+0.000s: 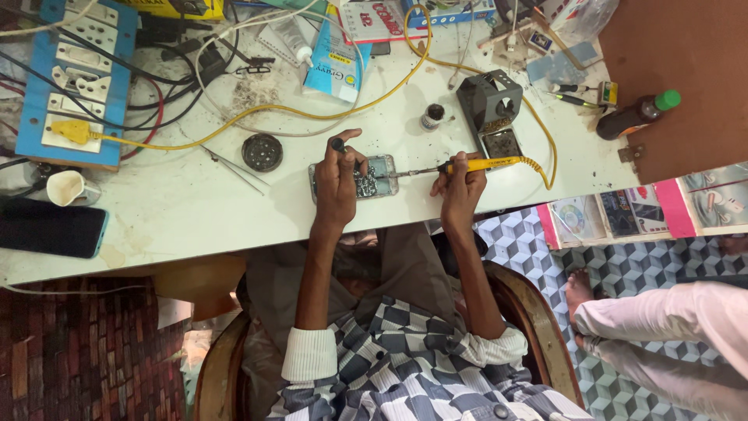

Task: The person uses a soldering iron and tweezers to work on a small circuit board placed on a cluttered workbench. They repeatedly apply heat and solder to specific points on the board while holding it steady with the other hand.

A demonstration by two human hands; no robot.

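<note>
An opened phone (377, 178) lies on the white table (195, 210), its inner parts showing. My left hand (336, 181) rests on its left part and pinches a small dark-tipped tool (339, 145). My right hand (460, 187) grips a yellow-handled soldering iron (477, 164) whose metal tip points left and reaches the phone's right edge. The iron's yellow cord (312, 114) loops across the table to a yellow plug (68, 131) in a blue switchboard (74, 78).
A dark soldering-iron stand (492, 109) is just behind my right hand, a small round tin (262, 152) and tweezers (234, 168) to the left. A dark phone (48, 228), a white cup (68, 187), a brown bottle (635, 114), tubes and wires lie around. Another person's legs (662, 327) are at the right.
</note>
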